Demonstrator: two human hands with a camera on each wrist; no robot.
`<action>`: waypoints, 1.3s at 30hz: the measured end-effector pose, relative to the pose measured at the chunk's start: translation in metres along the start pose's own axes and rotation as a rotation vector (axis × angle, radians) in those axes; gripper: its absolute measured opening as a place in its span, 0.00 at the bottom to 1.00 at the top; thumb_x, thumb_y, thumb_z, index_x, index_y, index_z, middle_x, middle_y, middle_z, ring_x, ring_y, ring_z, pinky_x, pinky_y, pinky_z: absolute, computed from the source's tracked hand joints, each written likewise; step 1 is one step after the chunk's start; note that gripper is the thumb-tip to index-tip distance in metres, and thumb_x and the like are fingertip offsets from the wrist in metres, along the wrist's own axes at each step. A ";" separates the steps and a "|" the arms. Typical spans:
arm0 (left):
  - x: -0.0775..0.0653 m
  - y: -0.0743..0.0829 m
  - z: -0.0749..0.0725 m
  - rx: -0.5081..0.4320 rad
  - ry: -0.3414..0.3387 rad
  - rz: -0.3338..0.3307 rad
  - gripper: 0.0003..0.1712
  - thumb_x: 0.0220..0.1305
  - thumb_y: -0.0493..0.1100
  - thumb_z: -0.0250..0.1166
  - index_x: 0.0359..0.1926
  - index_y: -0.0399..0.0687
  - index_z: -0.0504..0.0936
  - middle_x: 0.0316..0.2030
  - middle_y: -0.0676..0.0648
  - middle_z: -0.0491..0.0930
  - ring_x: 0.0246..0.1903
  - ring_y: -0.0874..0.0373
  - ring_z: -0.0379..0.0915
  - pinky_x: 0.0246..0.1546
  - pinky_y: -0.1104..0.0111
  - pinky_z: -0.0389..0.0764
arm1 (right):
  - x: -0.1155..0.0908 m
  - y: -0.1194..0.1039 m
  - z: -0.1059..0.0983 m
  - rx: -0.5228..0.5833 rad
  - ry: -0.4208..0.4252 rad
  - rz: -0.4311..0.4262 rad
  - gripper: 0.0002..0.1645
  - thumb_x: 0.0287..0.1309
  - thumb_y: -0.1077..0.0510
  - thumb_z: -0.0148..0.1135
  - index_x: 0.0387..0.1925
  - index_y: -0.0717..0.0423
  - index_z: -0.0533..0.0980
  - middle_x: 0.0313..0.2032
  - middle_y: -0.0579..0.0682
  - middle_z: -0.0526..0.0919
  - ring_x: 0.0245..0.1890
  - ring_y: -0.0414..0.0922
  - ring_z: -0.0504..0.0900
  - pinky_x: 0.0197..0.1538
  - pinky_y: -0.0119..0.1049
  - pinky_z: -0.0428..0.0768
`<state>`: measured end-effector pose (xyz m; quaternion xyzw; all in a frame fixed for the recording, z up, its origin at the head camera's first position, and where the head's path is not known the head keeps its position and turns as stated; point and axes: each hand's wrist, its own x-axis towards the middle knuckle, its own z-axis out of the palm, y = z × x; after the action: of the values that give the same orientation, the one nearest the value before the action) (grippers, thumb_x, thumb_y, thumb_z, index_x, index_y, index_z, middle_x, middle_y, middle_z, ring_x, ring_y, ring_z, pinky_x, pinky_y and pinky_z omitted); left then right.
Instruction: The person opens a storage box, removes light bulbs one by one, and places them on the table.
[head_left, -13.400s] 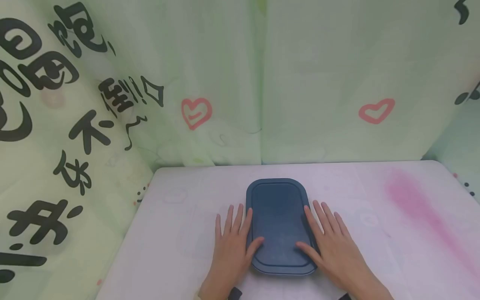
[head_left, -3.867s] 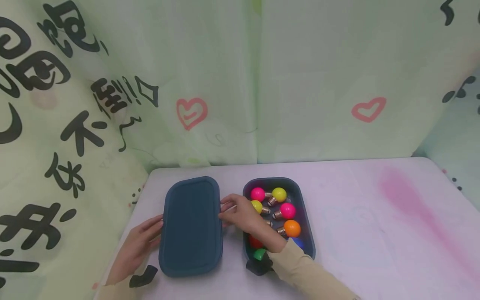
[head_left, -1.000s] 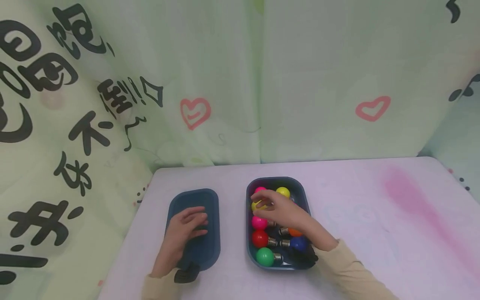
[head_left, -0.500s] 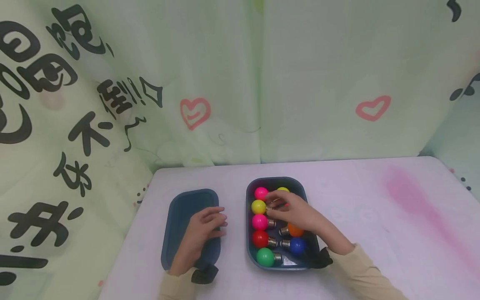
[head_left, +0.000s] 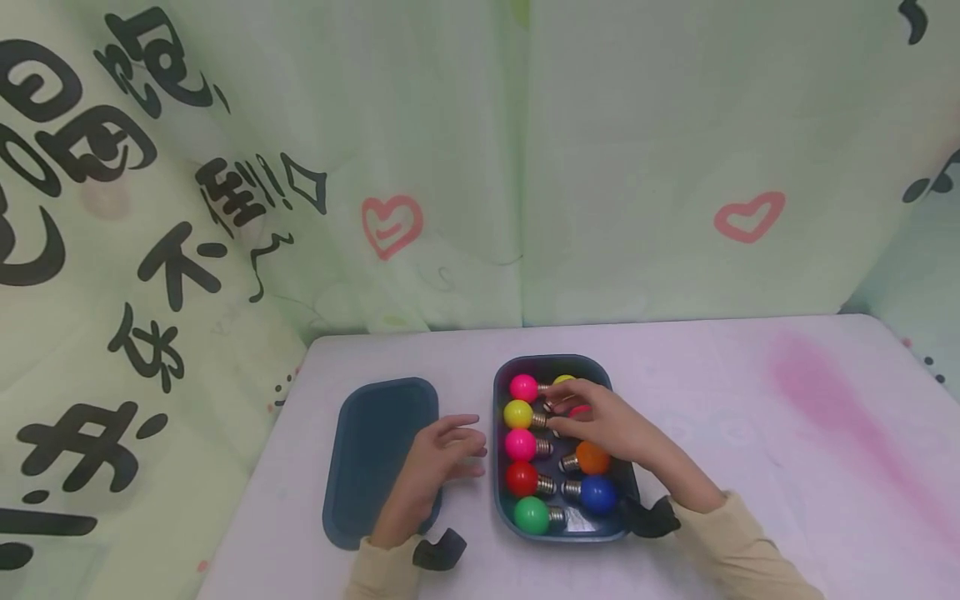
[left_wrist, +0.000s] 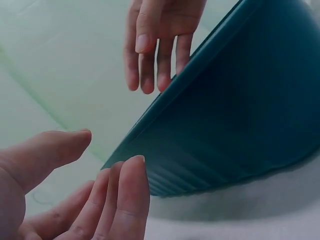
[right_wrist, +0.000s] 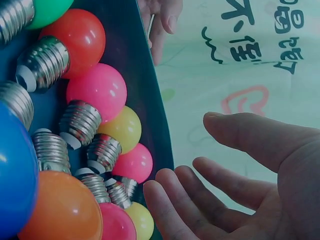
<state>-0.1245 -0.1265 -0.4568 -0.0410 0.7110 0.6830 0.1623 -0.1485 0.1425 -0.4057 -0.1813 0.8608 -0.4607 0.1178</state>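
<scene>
In the box [head_left: 558, 538], the left-row yellow bulb [head_left: 517, 414] is lying at the nearer right hand's [head_left: 603, 422] nine o'clock, base pointing toward three, while both hands, left [head_left: 438, 458] included, are hovering empty, thumbs and fingers apart.

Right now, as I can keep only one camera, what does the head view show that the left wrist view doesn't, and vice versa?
Head view only: the flat dark-blue rectangular lid and round coloured bulbs with metal screw bases. Left wrist view only: faint slanting streaks low on the outer side of the dark-blue rectangular box. Both: that box, the left hand and right hand.
</scene>
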 end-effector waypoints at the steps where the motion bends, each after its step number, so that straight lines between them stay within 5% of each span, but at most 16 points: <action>1: 0.000 0.000 0.002 -0.007 -0.005 -0.002 0.32 0.63 0.49 0.70 0.64 0.41 0.73 0.51 0.39 0.83 0.46 0.52 0.84 0.43 0.60 0.86 | 0.000 0.001 0.000 0.002 -0.001 0.000 0.27 0.59 0.58 0.68 0.58 0.64 0.74 0.51 0.62 0.81 0.51 0.55 0.80 0.53 0.47 0.83; 39: 0.006 -0.006 0.012 -0.041 -0.052 -0.047 0.29 0.61 0.45 0.71 0.62 0.43 0.77 0.46 0.43 0.83 0.41 0.56 0.82 0.38 0.62 0.87 | 0.033 -0.005 0.003 -0.080 0.009 -0.029 0.26 0.61 0.61 0.66 0.57 0.70 0.73 0.53 0.65 0.79 0.55 0.62 0.79 0.56 0.53 0.81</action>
<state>-0.1263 -0.1141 -0.4646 -0.0434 0.6911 0.6943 0.1960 -0.1759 0.1235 -0.4043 -0.1961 0.8764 -0.4284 0.0999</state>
